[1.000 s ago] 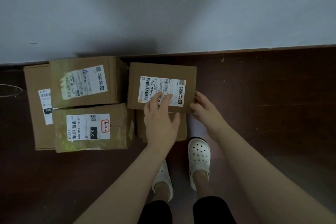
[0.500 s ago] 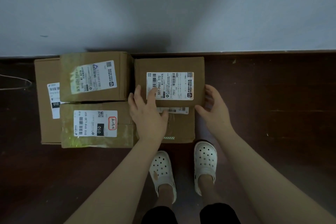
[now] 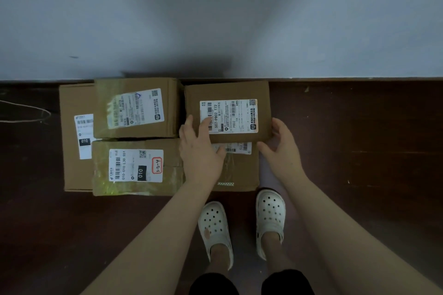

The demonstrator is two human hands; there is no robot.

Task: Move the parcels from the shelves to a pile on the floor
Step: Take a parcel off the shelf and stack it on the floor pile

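Cardboard parcels lie piled at the far edge of the dark wooden floor [image 3: 359, 151], against a pale wall [image 3: 215, 19]. The small box [image 3: 227, 112], squarish with a white label, rests flat on a lower box [image 3: 242, 170]. The left hand [image 3: 201, 151] lies flat-fingered over its near left corner. The right hand [image 3: 280, 148] curls round its right edge. A glossy tape-wrapped box [image 3: 136, 167] sits just beside.

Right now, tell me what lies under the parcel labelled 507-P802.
Another brown parcel lies under the 507-P802 parcel. Only its near part shows, with a label strip and tape. Its far part and most of its label are covered, partly by the left hand.
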